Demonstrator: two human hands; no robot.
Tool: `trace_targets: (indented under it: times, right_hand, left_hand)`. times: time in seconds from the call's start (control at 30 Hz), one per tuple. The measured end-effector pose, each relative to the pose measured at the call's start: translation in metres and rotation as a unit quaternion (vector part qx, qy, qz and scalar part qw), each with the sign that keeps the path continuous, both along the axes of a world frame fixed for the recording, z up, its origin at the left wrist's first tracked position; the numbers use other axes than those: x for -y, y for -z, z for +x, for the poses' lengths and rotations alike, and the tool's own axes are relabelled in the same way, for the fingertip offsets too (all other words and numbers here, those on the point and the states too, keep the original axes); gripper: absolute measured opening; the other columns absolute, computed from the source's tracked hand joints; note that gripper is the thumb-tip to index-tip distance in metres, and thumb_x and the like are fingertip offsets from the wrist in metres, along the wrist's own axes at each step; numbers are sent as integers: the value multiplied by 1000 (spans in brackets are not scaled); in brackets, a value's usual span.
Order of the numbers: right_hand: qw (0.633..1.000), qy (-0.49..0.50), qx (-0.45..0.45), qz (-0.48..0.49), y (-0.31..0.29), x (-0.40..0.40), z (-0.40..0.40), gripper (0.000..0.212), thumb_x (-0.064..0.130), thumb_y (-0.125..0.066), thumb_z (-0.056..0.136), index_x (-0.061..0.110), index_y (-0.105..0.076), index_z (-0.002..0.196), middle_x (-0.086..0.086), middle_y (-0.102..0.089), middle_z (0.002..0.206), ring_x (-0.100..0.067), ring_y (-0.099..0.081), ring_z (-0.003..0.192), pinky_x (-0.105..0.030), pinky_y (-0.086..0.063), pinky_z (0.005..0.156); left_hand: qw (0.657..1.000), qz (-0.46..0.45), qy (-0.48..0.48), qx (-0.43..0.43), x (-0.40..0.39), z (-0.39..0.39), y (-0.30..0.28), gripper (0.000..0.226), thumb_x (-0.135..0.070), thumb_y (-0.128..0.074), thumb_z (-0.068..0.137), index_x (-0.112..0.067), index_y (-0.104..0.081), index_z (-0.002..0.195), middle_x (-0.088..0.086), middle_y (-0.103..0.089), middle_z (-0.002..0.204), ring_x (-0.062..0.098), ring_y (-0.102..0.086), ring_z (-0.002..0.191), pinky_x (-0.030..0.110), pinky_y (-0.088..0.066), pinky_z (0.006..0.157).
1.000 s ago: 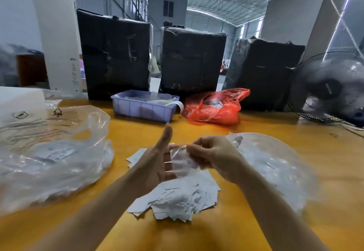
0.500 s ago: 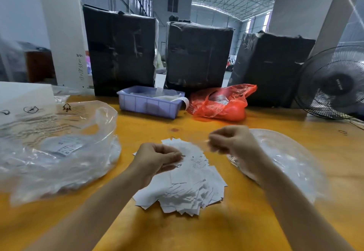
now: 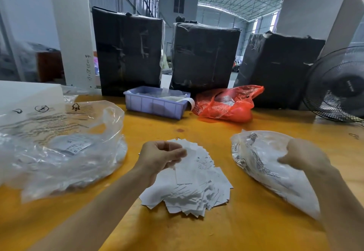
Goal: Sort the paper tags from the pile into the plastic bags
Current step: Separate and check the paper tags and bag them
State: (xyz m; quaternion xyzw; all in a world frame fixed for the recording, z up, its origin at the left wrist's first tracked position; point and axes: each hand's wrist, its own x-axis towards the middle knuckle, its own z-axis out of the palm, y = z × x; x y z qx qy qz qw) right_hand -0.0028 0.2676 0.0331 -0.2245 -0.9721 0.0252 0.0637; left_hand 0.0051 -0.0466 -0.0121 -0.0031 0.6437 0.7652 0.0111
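Observation:
A loose pile of white paper tags [image 3: 197, 187] lies on the yellow table [image 3: 206, 130] in front of me. My left hand [image 3: 161, 158] is curled over the pile's far edge, thumb and fingertips pinched on a tag. To the right lies a heap of clear plastic bags [image 3: 262, 164] with white contents. My right hand [image 3: 307, 156] rests on top of that heap, seen from the back, fingers bent down and hidden. A large crumpled clear bag [image 3: 59, 148] with a printed label inside lies at the left.
A lilac plastic bin [image 3: 155, 104] and a red plastic bag [image 3: 226, 104] sit at the back of the table. Behind them stand black wrapped bales [image 3: 128, 51]. A black fan [image 3: 338, 85] is at the right, a white box [image 3: 25, 95] at the far left.
My hands held a small clear bag together over the pile, then parted. The right hand swung right onto the bag heap; the left hand dropped to the tags.

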Motion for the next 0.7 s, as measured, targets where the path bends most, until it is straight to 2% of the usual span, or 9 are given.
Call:
trace_targets:
  times: [0.1,0.17,0.27,0.33,0.37,0.5,0.57,0.63,0.7]
  right_hand:
    - [969,-40,-241,21,-30,32,14,31,31,-66,86,6,-64,103,-17,-66,101,-35,-60,95,-37,-45,74]
    - [922,-187,-319,-117,-39,70,23,31,36,-67,85,8,-69,98,-12,-70,95,-29,-64,85,-32,-47,68]
    - [858,-297,-76,-412,-21,128,33,42,49,-68,72,9,-70,87,-10,-71,91,-24,-67,82,-30,-53,66]
    - [820,-295,74,-485,3,152,34,52,55,-68,60,12,-69,89,-8,-71,96,-19,-67,85,-27,-56,70]
    - [795,-293,97,-522,14,160,33,53,54,-70,57,13,-69,90,-7,-71,96,-16,-68,85,-25,-57,69]
    - [681,-260,37,-683,35,169,24,23,28,-77,71,11,-71,85,-5,-74,86,-13,-70,78,-22,-52,65]
    - [671,-243,-7,-700,34,167,20,4,13,-75,76,11,-73,77,-7,-74,80,-15,-70,76,-23,-51,66]
    - [668,-208,-50,-712,34,164,18,12,4,-72,77,10,-72,67,-10,-73,74,-18,-70,71,-24,-51,67]
    - [653,-179,-78,-732,34,161,17,13,-2,-68,80,9,-69,72,-9,-71,68,-18,-69,67,-24,-51,68]
  left_hand:
    - [1000,27,-1,0,-1,0,0,11,-6,-78,62,-7,-69,69,9,-72,68,12,-65,55,17,-54,54]
    - [999,46,-10,3,-3,0,0,9,0,-74,69,-6,-68,69,10,-72,68,13,-66,57,18,-55,56]
    - [995,90,-31,13,-6,1,0,8,4,-71,72,-1,-65,75,10,-71,66,14,-67,56,17,-54,52]
    - [993,109,-42,12,-8,1,0,10,5,-70,74,0,-63,78,9,-70,64,13,-68,56,17,-53,51]
    - [993,109,-46,8,-8,1,1,11,4,-71,73,-1,-63,79,9,-70,65,13,-68,57,18,-53,52]
    - [993,100,-57,-1,-6,-1,1,14,0,-73,73,-3,-62,81,14,-68,78,19,-66,67,23,-55,60]
    - [992,106,-68,-4,-5,-3,1,16,3,-73,73,-4,-60,79,12,-66,74,19,-64,65,23,-53,61]
    - [992,101,-70,-3,-5,-3,1,20,5,-73,72,-6,-58,82,8,-66,70,16,-64,61,20,-52,57]
    - [995,80,-54,0,-5,-2,1,25,6,-71,74,-7,-56,88,9,-67,72,13,-65,57,17,-52,53]
